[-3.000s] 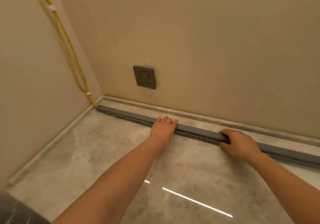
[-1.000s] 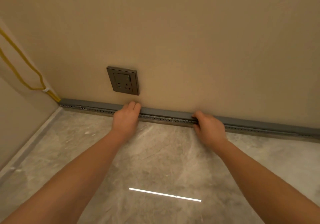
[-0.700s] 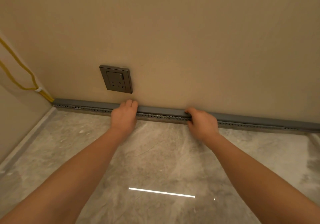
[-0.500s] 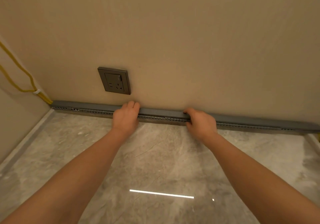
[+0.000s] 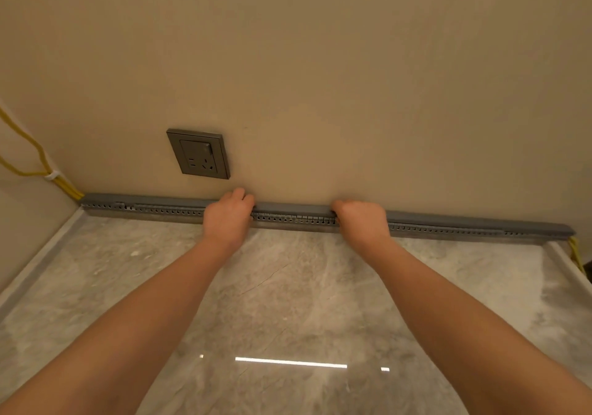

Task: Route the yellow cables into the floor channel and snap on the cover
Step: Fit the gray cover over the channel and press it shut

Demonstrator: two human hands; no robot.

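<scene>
A grey slotted floor channel (image 5: 150,211) runs along the foot of the wall, with its grey cover (image 5: 293,207) lying on top. My left hand (image 5: 227,219) lies on the cover below the socket, its fingers pressing on the cover's top. About a forearm's length to the right, my right hand (image 5: 362,222) grips the cover, fingers curled over the top and thumb at the front. Yellow cables (image 5: 30,144) come down the left wall, tied with a white clip, and enter the channel's left end. A yellow cable (image 5: 576,253) leaves its right end.
A grey wall socket (image 5: 200,155) sits just above the channel, up and left of my left hand. The polished grey stone floor (image 5: 288,302) reflects a ceiling light strip. A side wall closes the left corner, and a raised floor edge runs at the right.
The view has swung right, from the left corner to face the wall. The channel's right end and its yellow cable now show. Both hands stay on the cover, now closer together.
</scene>
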